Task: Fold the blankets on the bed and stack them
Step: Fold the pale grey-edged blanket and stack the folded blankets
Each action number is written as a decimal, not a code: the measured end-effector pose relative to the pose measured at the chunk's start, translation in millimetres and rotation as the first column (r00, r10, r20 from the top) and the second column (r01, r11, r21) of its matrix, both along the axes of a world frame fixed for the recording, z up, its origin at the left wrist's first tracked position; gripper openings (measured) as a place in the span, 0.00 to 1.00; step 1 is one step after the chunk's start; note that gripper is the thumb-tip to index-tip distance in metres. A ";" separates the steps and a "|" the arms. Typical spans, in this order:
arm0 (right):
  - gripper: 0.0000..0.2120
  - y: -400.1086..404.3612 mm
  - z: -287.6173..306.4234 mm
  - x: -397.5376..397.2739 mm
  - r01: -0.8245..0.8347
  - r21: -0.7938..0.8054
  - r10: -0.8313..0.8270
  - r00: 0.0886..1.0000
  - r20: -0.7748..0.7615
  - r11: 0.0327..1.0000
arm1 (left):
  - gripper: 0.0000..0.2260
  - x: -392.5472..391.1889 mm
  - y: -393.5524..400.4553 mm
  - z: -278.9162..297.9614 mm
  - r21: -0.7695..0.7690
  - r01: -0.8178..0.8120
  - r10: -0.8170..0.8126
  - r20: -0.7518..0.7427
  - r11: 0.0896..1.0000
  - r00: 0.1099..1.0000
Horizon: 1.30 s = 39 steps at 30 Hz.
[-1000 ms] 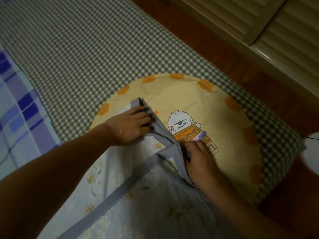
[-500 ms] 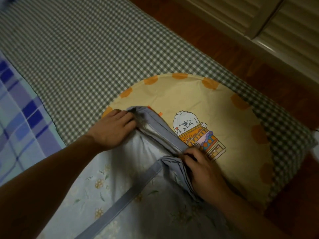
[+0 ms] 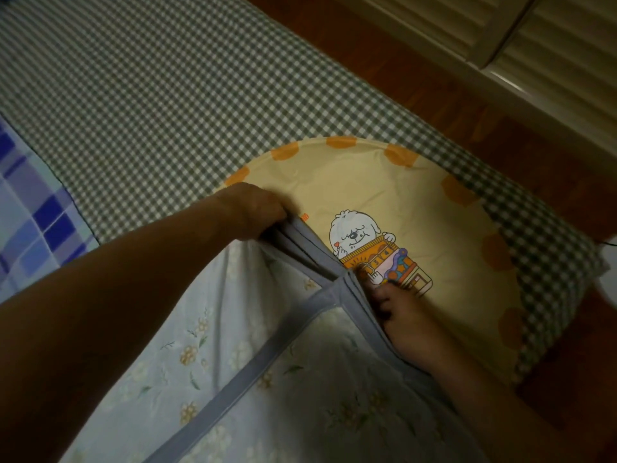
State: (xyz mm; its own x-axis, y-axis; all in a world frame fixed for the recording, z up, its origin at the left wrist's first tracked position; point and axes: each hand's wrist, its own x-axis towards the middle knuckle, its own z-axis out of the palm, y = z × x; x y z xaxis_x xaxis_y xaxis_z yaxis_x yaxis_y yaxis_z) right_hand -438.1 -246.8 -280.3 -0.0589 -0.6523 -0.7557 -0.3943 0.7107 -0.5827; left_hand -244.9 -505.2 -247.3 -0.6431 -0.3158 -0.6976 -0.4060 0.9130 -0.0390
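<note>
Both hands, left hand and right hand, pinch the floral blanket's stacked grey edges, probably lining up corners for folding.

Dim, warm indoor light; the near forearm falls into deep shadow. Detail is soft and grainy (the checks on the bed smear toward the corners), and straight edges bow with wide-angle distortion.
</note>
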 end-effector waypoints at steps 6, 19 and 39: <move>0.10 6.2 -1.5 2.4 -0.204 -0.034 0.183 0.931 -0.317 0.978 | 0.24 -23.2 3.5 3.4 -0.136 -0.066 0.060 -0.045 0.989 0.997; 0.17 -2.9 -26.8 -0.9 -0.287 -0.332 0.077 0.847 -0.526 0.899 | 0.13 -36.6 -6.1 3.8 -0.192 -0.215 0.221 0.010 0.958 0.975; 0.08 0.4 -28.6 5.4 -0.234 -0.360 0.009 0.849 -0.528 0.903 | 0.22 -44.1 -14.4 18.1 0.037 0.325 -0.326 0.032 0.945 0.945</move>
State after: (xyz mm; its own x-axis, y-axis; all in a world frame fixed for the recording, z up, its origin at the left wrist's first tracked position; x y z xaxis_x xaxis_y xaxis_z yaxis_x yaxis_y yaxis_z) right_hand -432.7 -246.4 -308.9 -0.2557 -0.9139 -0.3154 -0.7770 0.3884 -0.4954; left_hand -289.0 -519.7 -229.2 -0.6807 -0.0717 -0.7291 -0.0856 0.9962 -0.0180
